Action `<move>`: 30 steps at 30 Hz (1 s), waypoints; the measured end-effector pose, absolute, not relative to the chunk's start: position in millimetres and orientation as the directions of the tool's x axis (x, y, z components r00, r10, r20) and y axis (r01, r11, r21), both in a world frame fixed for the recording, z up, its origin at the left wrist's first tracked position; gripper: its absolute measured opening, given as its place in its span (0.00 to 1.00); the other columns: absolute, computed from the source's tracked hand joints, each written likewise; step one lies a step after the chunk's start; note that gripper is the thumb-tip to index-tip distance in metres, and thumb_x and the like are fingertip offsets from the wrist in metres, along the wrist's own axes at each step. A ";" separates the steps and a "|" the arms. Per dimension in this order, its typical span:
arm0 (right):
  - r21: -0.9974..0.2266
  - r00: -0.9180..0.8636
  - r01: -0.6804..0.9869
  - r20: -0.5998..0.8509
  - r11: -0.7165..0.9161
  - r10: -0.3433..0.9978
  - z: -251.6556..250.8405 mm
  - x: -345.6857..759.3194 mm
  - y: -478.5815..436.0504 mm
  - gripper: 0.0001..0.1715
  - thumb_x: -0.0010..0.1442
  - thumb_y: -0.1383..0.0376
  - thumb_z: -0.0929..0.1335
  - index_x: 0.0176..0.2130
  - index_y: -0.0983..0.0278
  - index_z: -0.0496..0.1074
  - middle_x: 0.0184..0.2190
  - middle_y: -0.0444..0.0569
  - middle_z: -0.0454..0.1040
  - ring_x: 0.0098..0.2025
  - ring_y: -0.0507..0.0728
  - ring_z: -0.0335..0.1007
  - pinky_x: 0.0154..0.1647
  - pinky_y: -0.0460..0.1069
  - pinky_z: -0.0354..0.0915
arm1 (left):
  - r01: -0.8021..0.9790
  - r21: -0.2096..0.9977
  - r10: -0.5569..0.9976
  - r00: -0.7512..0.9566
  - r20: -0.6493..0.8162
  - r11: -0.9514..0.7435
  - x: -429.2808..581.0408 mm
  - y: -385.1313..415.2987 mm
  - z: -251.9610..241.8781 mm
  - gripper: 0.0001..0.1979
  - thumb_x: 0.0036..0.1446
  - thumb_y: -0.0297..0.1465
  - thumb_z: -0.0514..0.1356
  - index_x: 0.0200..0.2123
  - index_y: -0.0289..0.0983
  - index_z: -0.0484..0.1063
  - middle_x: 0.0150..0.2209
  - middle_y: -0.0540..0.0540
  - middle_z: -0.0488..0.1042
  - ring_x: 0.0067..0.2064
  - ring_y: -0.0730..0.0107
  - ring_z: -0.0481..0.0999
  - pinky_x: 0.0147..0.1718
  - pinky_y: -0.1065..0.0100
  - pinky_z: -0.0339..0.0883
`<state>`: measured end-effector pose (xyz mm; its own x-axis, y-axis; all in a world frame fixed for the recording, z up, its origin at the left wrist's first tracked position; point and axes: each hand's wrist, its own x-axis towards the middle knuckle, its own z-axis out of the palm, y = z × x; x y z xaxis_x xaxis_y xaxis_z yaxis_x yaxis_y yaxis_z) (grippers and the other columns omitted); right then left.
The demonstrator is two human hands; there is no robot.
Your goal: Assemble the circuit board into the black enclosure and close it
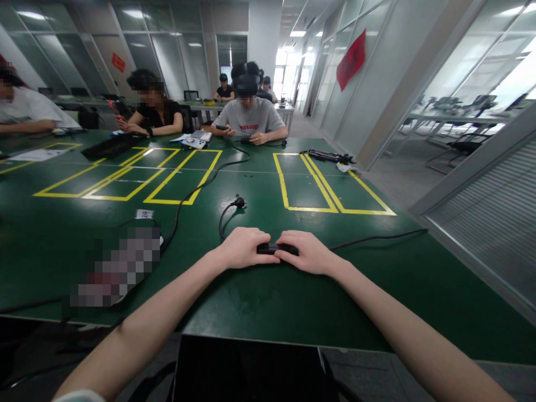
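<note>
Head cam: my L hand (240,248) & R hand (310,251) pinch opp. ends of a black bar (270,249), centred nr the desk's (251,312) front edge. Just beyond: a plug (239,202) w/ curved cord (220,223). To L: a blurred-out item (121,268), a long cable (178,215). Green surface, yellow tape outlines (170,201); co-workers (253,116) opp.; glass-walled office.

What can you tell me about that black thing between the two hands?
The black bar looks like plastic, long and narrow, and is held crosswise, roughly level. The left hand grips one end, the right hand the other, hiding parts of it. It is low over or on the green table; which, I cannot tell.
</note>
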<state>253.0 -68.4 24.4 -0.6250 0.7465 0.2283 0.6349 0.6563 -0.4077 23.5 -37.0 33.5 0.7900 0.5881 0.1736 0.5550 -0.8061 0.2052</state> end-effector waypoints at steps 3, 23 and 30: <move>-0.294 -0.635 0.690 0.194 0.661 0.748 25.8 249.9 -69.1 0.15 0.71 0.58 0.64 0.39 0.63 0.75 0.36 0.52 0.77 0.38 0.58 0.73 0.41 0.51 0.66 | 0.549 0.170 0.574 0.793 0.205 -0.818 23.2 -35.9 31.4 0.26 0.63 0.55 0.60 0.30 0.37 0.71 0.29 0.48 0.75 0.32 0.66 0.74 0.29 0.68 0.55; -0.552 -0.371 0.743 0.129 0.378 0.919 21.9 254.6 -66.1 0.31 0.73 0.50 0.53 0.24 0.60 0.60 0.22 0.46 0.67 0.26 0.55 0.65 0.30 0.49 0.58 | 0.469 -0.046 0.442 0.857 0.264 -0.882 32.9 -40.5 26.0 0.20 0.59 0.32 0.63 0.54 0.32 0.73 0.44 0.39 0.81 0.46 0.55 0.76 0.46 0.55 0.65; -0.400 -0.619 0.549 0.395 0.733 0.679 31.4 260.9 -72.2 0.14 0.64 0.57 0.71 0.47 0.61 0.71 0.44 0.53 0.78 0.44 0.60 0.76 0.46 0.53 0.70 | 0.519 0.066 0.515 0.811 0.278 -0.852 28.5 -36.4 24.6 0.18 0.62 0.38 0.63 0.51 0.35 0.75 0.42 0.41 0.81 0.44 0.57 0.76 0.44 0.59 0.65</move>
